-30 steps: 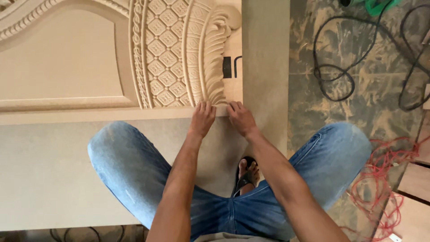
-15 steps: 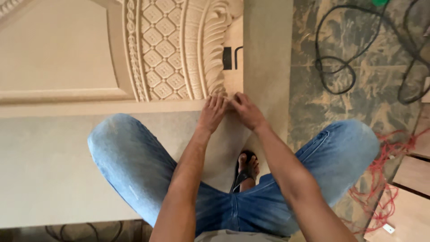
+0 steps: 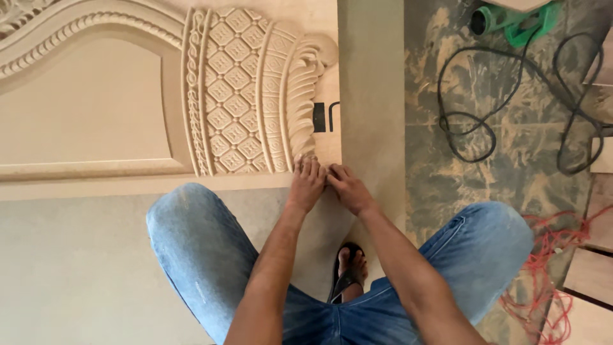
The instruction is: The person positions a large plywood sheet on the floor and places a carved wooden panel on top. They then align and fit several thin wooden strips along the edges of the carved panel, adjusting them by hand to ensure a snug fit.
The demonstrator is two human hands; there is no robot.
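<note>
A beige carved panel [image 3: 128,121], with a lattice and leaf relief [image 3: 246,89], lies flat on a plain board [image 3: 76,268]. I squat over it in blue jeans. My left hand [image 3: 306,182] rests with straight fingers on the panel's lower right corner, just under the leaf carving. My right hand [image 3: 345,188] is right beside it, fingertips bunched at the same corner and touching the left hand. I cannot see whether anything is pinched under the fingers. A black mark [image 3: 324,117] sits on the panel just above the hands.
My sandalled foot [image 3: 350,271] stands between my knees. A dusty floor at the right carries a black cable [image 3: 472,121], a green power tool [image 3: 517,19] and a red cord [image 3: 549,281]. Wooden boards [image 3: 590,268] lie at the far right.
My two hands have drawn closer together at the panel's corner. The view has shifted slightly; the panel itself looks unmoved.
</note>
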